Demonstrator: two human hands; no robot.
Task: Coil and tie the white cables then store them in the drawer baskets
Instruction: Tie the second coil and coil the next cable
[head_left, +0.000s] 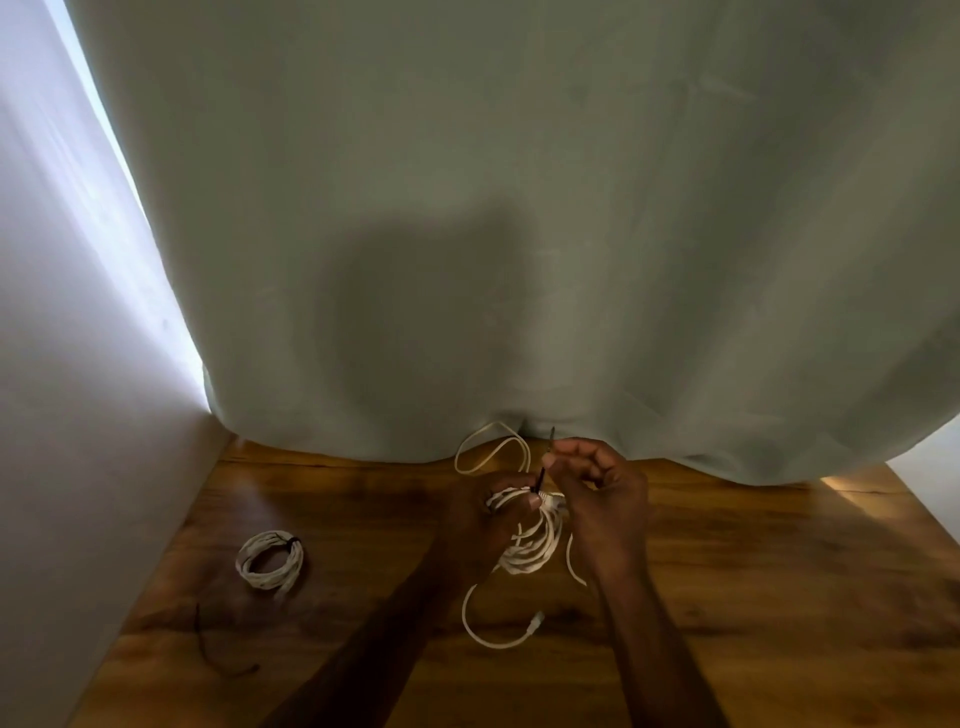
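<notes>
- A coil of white cable (530, 540) is held above the wooden table (727, 597), near the middle of its far half.
- The coil is gripped by the left hand (488, 519), with the fingers curled round the bundled loops at their upper end.
- A thin black tie (541, 477) is seen rising from the top of the coil, just beside the left thumb.
- The upper end of the tie is pinched by the right hand (602, 499) between thumb and forefinger; the other fingers are loosely curled.
- A loose loop of the same cable (491, 447) is laid on the table beyond the hands, touching the hem of the curtain (519, 208).
- Another loose length (488, 636) is curved below the coil toward the near edge, and its white plug (536, 621) is rested on the wood.
- A second white coil (270, 560), already bound with a dark tie, is laid flat on the left part of the table, well apart from the hands.
- A spare dark tie (218, 644) is laid loose on the table, nearer than the bound coil and close to the left wall (62, 415).
- No drawer or basket is shown in the view, so nothing can be told of their contents.
</notes>
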